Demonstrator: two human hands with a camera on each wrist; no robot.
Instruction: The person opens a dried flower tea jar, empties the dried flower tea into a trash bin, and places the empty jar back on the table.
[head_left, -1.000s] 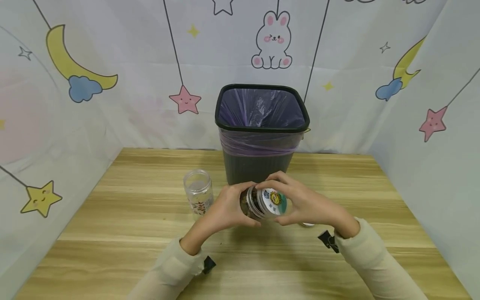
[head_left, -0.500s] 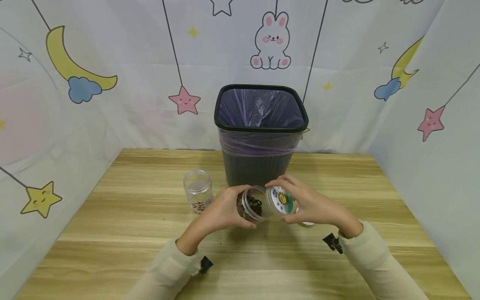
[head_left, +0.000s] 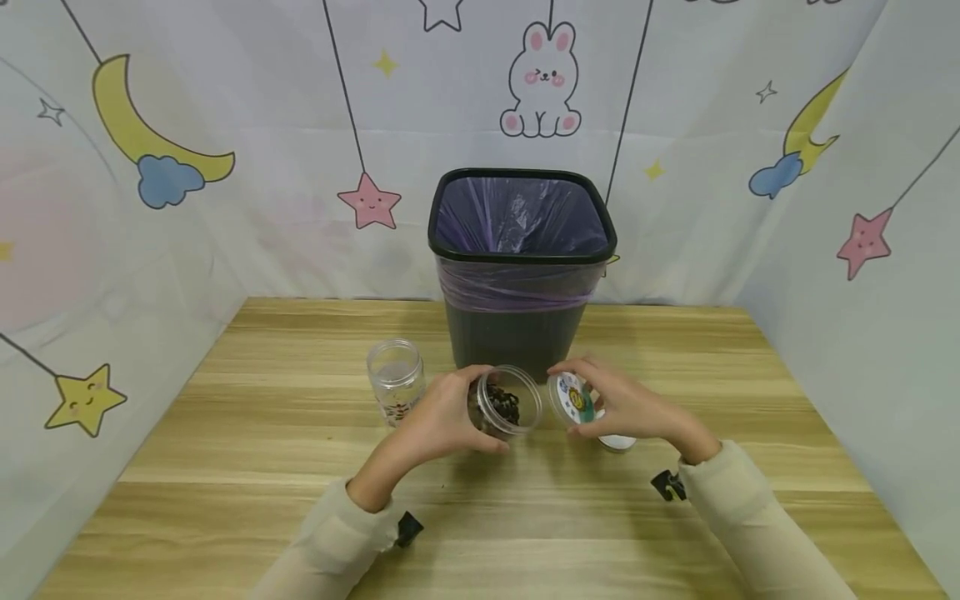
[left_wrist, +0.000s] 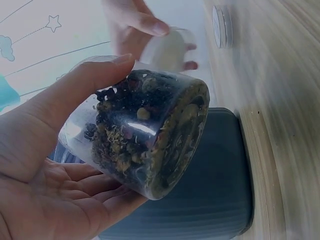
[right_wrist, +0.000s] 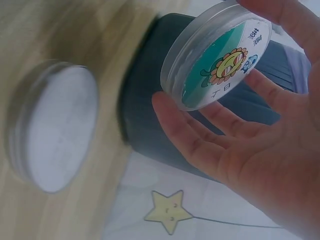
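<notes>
My left hand (head_left: 447, 417) grips a clear plastic jar (left_wrist: 150, 135) around its side. Dark dried bits, with some yellowish pieces among them, fill part of it, and the jar is tilted with its uncovered mouth (head_left: 531, 400) facing right. To the right, my right hand (head_left: 626, 404) holds a screw lid (right_wrist: 220, 60) by its rim between thumb and fingers. A sunflower cartoon and green-and-white label cover the lid's top. A small gap separates lid and jar. Both hands are above the table, in front of the bin.
A dark bin (head_left: 517, 333) with a purple liner (head_left: 480, 217) stands behind the hands. On the left is a second clear jar (head_left: 396, 379), upright without a lid. Another white-topped lid (head_left: 617, 442) lies on the wooden table (head_left: 300, 467), below my right hand.
The lid has come off the jar and moved right with my right hand. My left hand has turned the jar slightly, so its mouth and contents now show.
</notes>
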